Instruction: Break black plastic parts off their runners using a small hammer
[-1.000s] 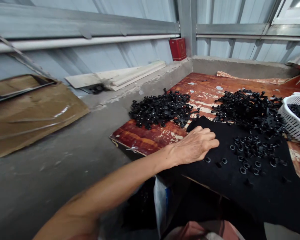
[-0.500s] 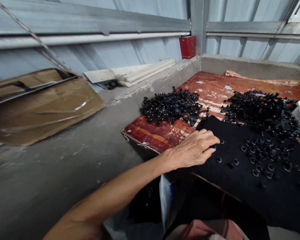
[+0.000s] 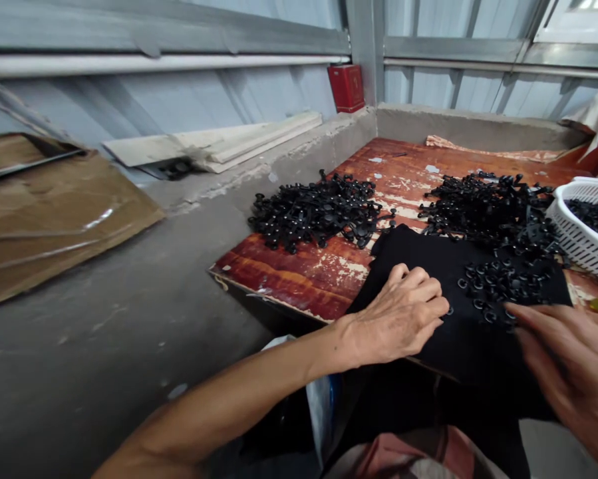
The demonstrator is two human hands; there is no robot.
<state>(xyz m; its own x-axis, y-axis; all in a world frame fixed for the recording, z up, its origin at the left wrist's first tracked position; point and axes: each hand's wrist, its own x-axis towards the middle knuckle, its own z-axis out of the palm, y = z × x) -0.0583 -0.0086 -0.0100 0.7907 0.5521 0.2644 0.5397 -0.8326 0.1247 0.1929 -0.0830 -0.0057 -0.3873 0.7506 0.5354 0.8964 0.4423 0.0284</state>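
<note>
My left hand (image 3: 403,313) rests on a black cloth (image 3: 408,256) at the table's near edge, its fingers curled in and pressed together. Whatever they may pinch is hidden. A small black ring-shaped piece (image 3: 449,311) lies just beyond its fingertips. My right hand (image 3: 568,352), slightly blurred, is at the near side of a loose cluster of small black ring-topped pieces (image 3: 505,283) on the cloth. Its thumb and forefinger are apart, with the fingertips beside one piece.
Two heaps of black strap-like parts, the left heap (image 3: 318,209) and the right heap (image 3: 488,209), lie on the worn red-brown table (image 3: 289,276). A white basket (image 3: 578,233) of black pieces stands at right. A concrete ledge (image 3: 259,169) and cardboard (image 3: 54,226) lie left; a red tin (image 3: 346,88) sits in the corner.
My right hand has come into view from the right, reaching the ring-topped pieces. My left hand stays over the cloth, its fingers more curled. The view has swung to the right.
</note>
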